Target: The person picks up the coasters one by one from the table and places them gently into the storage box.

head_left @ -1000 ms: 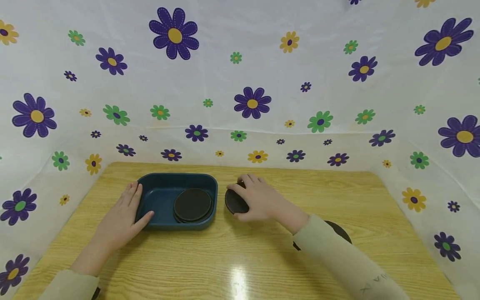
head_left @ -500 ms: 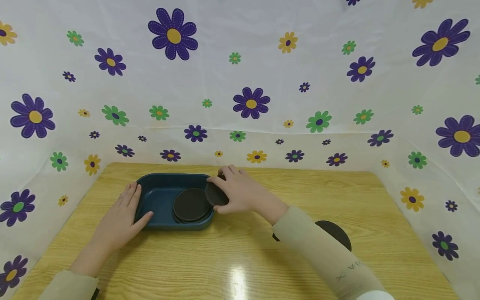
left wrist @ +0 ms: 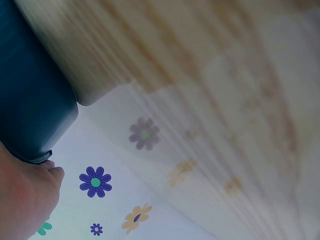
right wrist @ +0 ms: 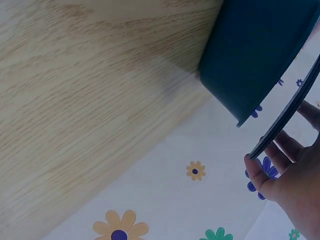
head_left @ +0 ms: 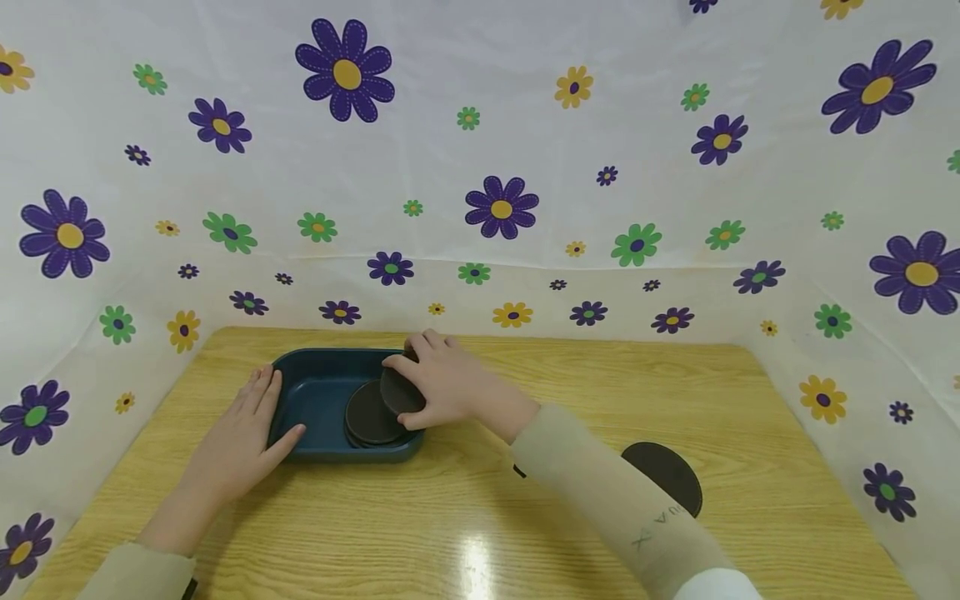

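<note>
A dark blue rectangular bin (head_left: 318, 417) stands on the table at the left of centre. Round black coasters (head_left: 369, 418) lie stacked inside its right end. My right hand (head_left: 446, 382) grips another black round coaster (head_left: 399, 392) by its edges, tilted over the bin's right end. In the right wrist view this coaster (right wrist: 285, 117) appears edge-on, above the bin's rim and apart from it. My left hand (head_left: 243, 433) rests with straight fingers against the bin's left wall, thumb over the front rim. The left wrist view shows the bin's outer wall (left wrist: 35, 85) beside that hand.
One more black disc (head_left: 667, 473) lies on the table at the right, partly behind my right forearm. The wooden table (head_left: 420, 533) is bounded at the back and sides by a white flowered cloth (head_left: 420, 167).
My right hand has carried the coaster leftward from beside the bin to over the stack inside it. More of the disc on the right now shows. My left hand has stayed in place.
</note>
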Motion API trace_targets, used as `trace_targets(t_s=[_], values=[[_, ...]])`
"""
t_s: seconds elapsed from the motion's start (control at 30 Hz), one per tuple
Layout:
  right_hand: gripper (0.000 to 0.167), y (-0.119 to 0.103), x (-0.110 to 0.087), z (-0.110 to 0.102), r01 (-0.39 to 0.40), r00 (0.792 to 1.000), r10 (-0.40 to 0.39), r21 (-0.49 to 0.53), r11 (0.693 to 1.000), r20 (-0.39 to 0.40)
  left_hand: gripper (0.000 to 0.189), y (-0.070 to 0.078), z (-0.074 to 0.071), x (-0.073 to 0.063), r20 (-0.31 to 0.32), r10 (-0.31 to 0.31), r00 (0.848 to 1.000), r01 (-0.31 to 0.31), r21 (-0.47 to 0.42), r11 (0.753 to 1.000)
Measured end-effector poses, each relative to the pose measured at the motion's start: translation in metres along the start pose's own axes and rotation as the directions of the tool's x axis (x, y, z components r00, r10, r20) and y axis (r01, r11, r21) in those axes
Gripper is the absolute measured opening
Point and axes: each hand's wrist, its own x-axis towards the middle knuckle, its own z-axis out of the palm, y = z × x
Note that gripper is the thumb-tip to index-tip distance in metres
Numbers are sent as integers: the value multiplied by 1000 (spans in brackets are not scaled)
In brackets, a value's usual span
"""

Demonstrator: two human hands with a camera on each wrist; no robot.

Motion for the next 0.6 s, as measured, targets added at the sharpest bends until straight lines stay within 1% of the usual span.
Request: trace_targets(t_s=[0.3,0.6], values=[[80,-14,15,3,25,1000,-24,-57,998,20,93,0,1,0,-12,7,1000,-7,-1,1000],[81,-26,29,7,28,999,-26,-65,998,31,93,-1,2,-1,-15,13,1000,-13,-9,1000]])
